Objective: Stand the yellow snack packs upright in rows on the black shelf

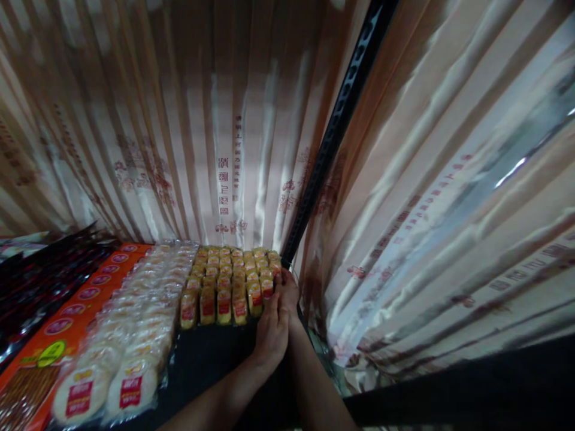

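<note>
Small yellow packaged cakes (224,287) with red labels stand in several tight rows on a dark shelf surface (211,359). At the right-hand end of these rows, both of my hands are close together. My left hand (272,329) lies along the front right pack, its fingers stretched forward and pressed near the other hand. Just behind it and to the right, my right hand (288,292) reaches toward the back, fingertips against the cakes' right side. The dim light and the overlap partly hide its fingers, so I cannot tell whether they grip a pack.
Left of the cakes run two rows of clear-wrapped round white pastries (130,389). Beyond them are orange snack packets (58,329) and dark shiny packages (40,287). A black slotted metal post (332,129) rises near my hands. Pale printed curtains (251,149) hang behind and at right.
</note>
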Demonstrator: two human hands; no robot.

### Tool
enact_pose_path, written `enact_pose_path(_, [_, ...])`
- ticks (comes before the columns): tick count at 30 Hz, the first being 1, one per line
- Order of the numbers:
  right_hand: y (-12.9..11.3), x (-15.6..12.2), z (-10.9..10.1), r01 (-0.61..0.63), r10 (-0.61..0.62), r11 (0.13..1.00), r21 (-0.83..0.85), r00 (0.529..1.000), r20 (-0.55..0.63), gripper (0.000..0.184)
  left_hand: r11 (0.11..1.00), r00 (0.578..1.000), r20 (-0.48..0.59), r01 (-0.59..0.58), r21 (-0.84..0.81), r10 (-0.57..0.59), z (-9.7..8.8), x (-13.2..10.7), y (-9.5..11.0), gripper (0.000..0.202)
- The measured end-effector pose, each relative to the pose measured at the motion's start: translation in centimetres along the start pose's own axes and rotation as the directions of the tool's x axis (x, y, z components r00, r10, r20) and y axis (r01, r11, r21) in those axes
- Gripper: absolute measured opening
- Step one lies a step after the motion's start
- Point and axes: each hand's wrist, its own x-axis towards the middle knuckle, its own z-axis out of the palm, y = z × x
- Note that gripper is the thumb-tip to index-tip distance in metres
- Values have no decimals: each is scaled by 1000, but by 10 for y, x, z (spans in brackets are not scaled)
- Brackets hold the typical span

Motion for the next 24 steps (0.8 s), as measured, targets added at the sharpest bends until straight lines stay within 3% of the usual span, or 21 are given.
enact_pose_path(7, [-1,1,5,-8,7,998,-69,1000,-7,42,999,1000,-12,29,-24,-29,-2,0,-6,47])
enact_pose_path(14, [-1,0,4,55,-55,996,-70,998,5,44,999,998,-20,-51,11,51,-3,-8,-10,46])
enact_pose_path(19, [-2,0,4,10,-21,983,-183,998,-55,52,998,998,-26,-60,2,61,-6,-9,-12,44])
enact_pose_path(24, [-4,-1,3,6,-12,994,-114,999,-48,55,996,996,-7,-87,-1,87,-11,-14,-10,47])
